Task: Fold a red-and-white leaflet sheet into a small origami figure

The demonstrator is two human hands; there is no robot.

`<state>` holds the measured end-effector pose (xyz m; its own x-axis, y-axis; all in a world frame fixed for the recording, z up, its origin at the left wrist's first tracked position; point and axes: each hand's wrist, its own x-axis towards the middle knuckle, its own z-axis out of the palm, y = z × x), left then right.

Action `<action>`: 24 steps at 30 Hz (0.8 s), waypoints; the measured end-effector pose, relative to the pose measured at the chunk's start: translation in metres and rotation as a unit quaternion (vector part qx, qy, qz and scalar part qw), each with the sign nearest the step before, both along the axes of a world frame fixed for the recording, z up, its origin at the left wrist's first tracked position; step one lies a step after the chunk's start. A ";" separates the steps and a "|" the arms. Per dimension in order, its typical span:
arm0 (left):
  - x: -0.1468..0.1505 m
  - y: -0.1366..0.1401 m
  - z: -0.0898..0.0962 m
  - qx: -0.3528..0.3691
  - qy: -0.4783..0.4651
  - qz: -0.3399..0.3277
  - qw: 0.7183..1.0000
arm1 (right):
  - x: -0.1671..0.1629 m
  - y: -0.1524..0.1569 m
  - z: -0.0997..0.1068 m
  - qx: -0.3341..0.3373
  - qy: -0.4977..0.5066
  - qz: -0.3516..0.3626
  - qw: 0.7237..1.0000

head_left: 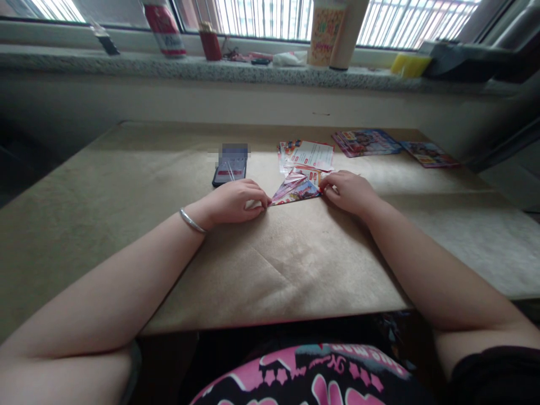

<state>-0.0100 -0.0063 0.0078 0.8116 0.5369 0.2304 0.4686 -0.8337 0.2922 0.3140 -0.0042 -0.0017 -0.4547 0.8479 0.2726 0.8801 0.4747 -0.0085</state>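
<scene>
A folded sheet of colourful printed paper (297, 188) lies on the table between my two hands, its left end narrowing to a point. My left hand (242, 199), with a silver bangle on the wrist, pinches that pointed left corner. The right corner is pinched between the thumb and fingers of my right hand (346, 191). Just beyond the folded paper rest several white printed sheets (310, 154) with red marks, overlapping one another. Close behind my left hand is a phone (232, 163) with its screen lit.
Two groups of colourful printed cards, a larger stack (369, 142) and a smaller one (429, 153), lie at the table's back right. On the window sill (236, 70) stand a red can (164, 31), a red holder (210, 44), a patterned cup (324, 36) and a yellow object (410, 65).
</scene>
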 end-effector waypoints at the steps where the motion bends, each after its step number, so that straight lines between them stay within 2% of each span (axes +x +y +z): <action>1: 0.002 -0.002 0.002 -0.013 -0.004 0.005 1.000 | -0.003 0.000 -0.002 0.002 0.002 0.019 1.000; 4: 0.010 -0.011 0.006 -0.071 -0.018 0.017 0.997 | -0.012 0.002 -0.009 -0.003 -0.016 0.050 0.999; 7: 0.018 -0.017 0.005 -0.096 -0.023 0.025 0.995 | -0.019 0.004 -0.014 -0.010 -0.003 0.065 0.998; 9: 0.022 -0.017 0.001 -0.085 -0.027 0.036 0.995 | -0.022 0.005 -0.016 -0.018 0.016 0.070 0.997; 13: 0.025 -0.008 -0.015 0.018 -0.015 0.033 0.999 | -0.023 0.007 -0.019 -0.028 0.032 0.068 0.997; 15: 0.024 -0.003 -0.021 0.045 0.018 0.030 0.998 | -0.024 0.008 -0.020 -0.030 0.033 0.069 0.997; 18: 0.024 0.000 -0.024 0.061 0.044 0.023 0.997 | -0.026 0.010 -0.021 -0.031 0.037 0.074 0.996; 24: 0.026 -0.005 -0.018 0.057 0.045 0.017 0.997 | -0.027 0.013 -0.023 -0.033 0.076 0.082 0.993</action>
